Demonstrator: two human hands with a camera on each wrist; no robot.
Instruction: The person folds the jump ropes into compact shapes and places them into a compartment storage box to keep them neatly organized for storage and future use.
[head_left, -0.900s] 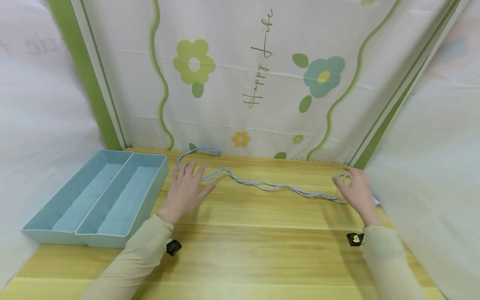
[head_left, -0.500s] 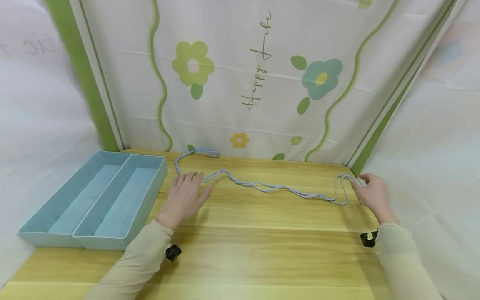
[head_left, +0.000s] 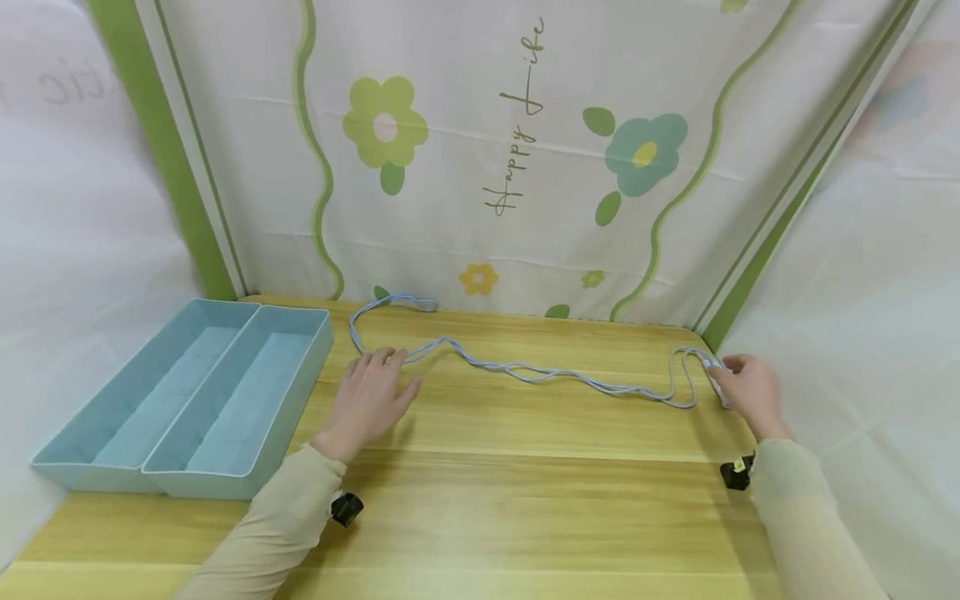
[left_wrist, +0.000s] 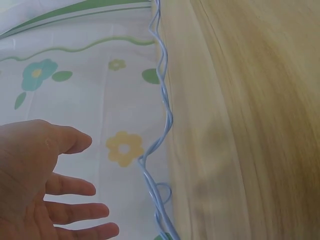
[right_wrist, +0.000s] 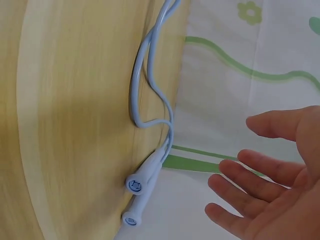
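A light blue jump rope (head_left: 555,375) lies doubled and loosely twisted across the back of the wooden table. Its two handles (right_wrist: 145,175) are side by side at the right end, ends facing out, in the right wrist view. My right hand (head_left: 753,398) is beside these handles; in its wrist view the fingers are relaxed and apart from them. Above the rope's left stretch my left hand (head_left: 363,400) is held palm down, fingers loosely extended, with nothing in it. That hand covers a short part of the cord in the head view.
At the left stand two long blue trays (head_left: 240,408), side by side. A white flowered curtain (head_left: 480,167) hangs along the table's back edge and down both sides. The wooden tabletop (head_left: 510,517) extends in front of the rope.
My right hand has moved right and slightly nearer, from over the cord loops to beside the handles. The left hand has drawn back slightly, its fingers less spread. The rope keeps its place.
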